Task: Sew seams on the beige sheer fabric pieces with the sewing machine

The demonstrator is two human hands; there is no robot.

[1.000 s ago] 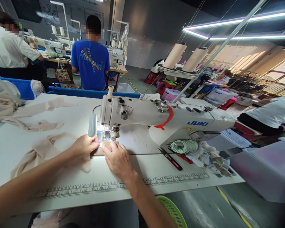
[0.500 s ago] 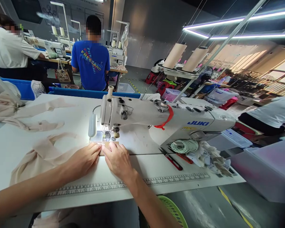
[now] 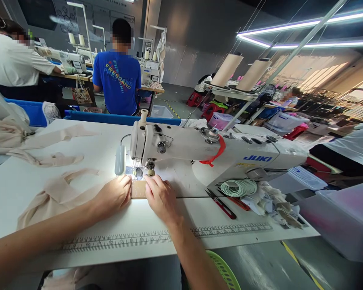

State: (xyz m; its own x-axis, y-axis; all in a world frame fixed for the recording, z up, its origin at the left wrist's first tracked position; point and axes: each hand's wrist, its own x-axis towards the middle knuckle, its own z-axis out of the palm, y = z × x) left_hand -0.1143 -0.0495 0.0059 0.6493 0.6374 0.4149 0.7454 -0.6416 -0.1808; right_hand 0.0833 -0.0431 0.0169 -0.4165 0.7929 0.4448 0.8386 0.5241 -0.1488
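A flat tan piece [image 3: 138, 189] with faint white marks lies in front of the sewing machine's needle area; whether it is cloth or card I cannot tell. My left hand [image 3: 116, 195] is closed at its left edge, fingertips pressed together. At the upper right edge is my right hand [image 3: 161, 196], fingers bent and closed on it, near the presser foot. The sewing machine [image 3: 181, 143] stands directly behind both hands, its lamp [image 3: 119, 160] lighting the needle plate. A beige fabric strip [image 3: 53, 193] lies loosely left of my left hand, partly behind my forearm.
Right of my hands lie red-handled thread snips [image 3: 222, 204], a coil of pale green cord [image 3: 238, 187] and fabric scraps [image 3: 270, 201]. A ruler scale [image 3: 133, 240] runs along the table front. A green basket [image 3: 222, 268] is below. Co-workers sit ahead, one in a blue shirt [image 3: 117, 82].
My hands have moved apart, the right one rightward, exposing more of the tan piece between them. The whole view has shifted slightly.
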